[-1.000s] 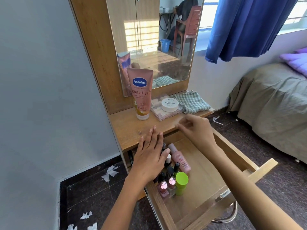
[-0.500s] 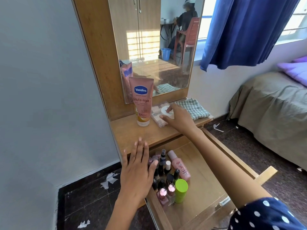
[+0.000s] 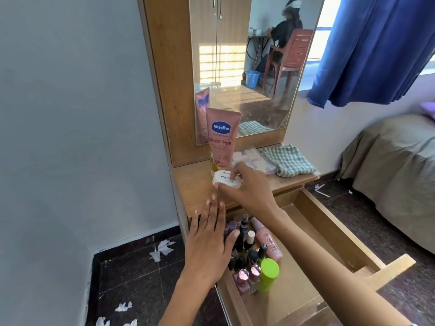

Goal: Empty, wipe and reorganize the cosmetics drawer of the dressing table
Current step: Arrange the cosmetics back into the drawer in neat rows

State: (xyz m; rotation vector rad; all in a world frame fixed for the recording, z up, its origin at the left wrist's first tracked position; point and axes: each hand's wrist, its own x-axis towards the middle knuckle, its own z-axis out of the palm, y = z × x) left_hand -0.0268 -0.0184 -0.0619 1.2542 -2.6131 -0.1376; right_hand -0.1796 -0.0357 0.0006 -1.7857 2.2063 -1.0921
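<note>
My right hand (image 3: 247, 187) grips a round white nail polish remover tub (image 3: 223, 181) just above the dressing table top (image 3: 195, 187), in front of the pink Vaseline tube (image 3: 222, 137). My left hand (image 3: 209, 241) hovers flat with fingers spread over the left edge of the open drawer (image 3: 329, 222). Several nail polish bottles (image 3: 244, 257), a pink spray bottle (image 3: 268, 241) and a green-capped bottle (image 3: 268, 274) are grouped along the drawer's left side. A clear pad packet (image 3: 256, 158) and a folded checked cloth (image 3: 288, 161) lie on the top.
The mirror (image 3: 247, 67) rises behind the table top. A bed (image 3: 395, 165) stands to the right under a blue curtain (image 3: 376, 48). Torn white paper scraps (image 3: 161, 250) lie on the dark floor at the left. The drawer's right part shows bare wood.
My right hand reached to the white tub, took hold of it and carried it leftward off the packet. My left hand slid back toward the drawer's left edge.
</note>
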